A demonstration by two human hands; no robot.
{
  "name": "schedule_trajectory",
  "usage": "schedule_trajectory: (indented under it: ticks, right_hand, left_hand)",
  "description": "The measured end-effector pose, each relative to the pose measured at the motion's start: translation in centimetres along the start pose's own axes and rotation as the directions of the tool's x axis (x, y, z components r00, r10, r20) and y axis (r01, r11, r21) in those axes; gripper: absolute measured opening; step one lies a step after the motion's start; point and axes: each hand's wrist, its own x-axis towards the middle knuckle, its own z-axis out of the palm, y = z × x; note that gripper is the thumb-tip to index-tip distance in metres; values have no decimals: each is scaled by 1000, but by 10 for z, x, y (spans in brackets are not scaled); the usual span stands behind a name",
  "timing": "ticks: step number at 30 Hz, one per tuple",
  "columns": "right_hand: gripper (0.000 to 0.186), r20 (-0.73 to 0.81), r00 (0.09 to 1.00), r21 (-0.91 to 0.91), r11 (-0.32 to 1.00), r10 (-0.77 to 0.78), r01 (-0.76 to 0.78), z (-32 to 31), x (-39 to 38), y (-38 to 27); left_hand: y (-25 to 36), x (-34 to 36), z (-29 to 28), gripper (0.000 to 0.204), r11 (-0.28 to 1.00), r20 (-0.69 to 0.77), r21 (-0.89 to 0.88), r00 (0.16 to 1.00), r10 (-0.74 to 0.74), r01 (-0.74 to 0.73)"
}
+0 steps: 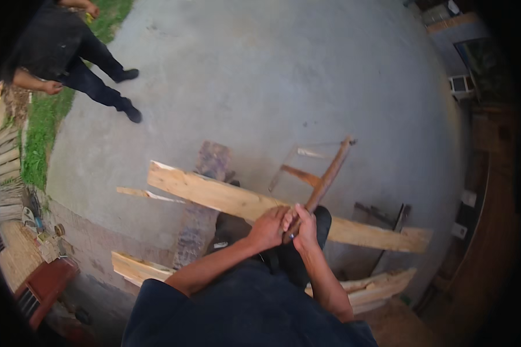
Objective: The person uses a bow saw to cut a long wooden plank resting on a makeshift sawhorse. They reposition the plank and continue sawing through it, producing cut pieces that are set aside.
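A wooden frame saw (332,172) slants away from me across a long pale board (214,192). My right hand (305,230) is closed round the near end of the saw's thick side arm. Pressed close beside it, my left hand (266,229) is also closed at that end, by the board's edge; its fingertips are partly hidden. A wooden crossbar (301,174) joins the thick arm to a thinner far arm, which looks blurred. The board runs from upper left to lower right in front of my body, passing under my hands. Where the blade meets the wood cannot be made out.
A worn, stained plank (194,234) lies beneath the board on the left. More pale boards (138,268) lie close to my body. Another person (92,75) stands on the concrete (260,75) at far left, near grass. Dark metal pieces (396,217) lie at right.
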Motion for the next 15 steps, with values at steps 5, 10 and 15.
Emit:
schedule_trajectory:
  ticks: [5,10,15]
  right_hand:
    - [31,-87,996,26,1000,17,-15,-22,-14,2]
    - [33,-105,994,66,998,29,-23,-19,-11,11]
    - [38,-205,979,87,996,22,-4,4,-45,-3]
  left_hand:
    - [-17,7,45,42,976,-12,-176,992,128,-128]
    - [-49,5,60,33,982,161,-178,983,91,-61]
    - [-28,0,59,22,982,103,-144,985,141,-125]
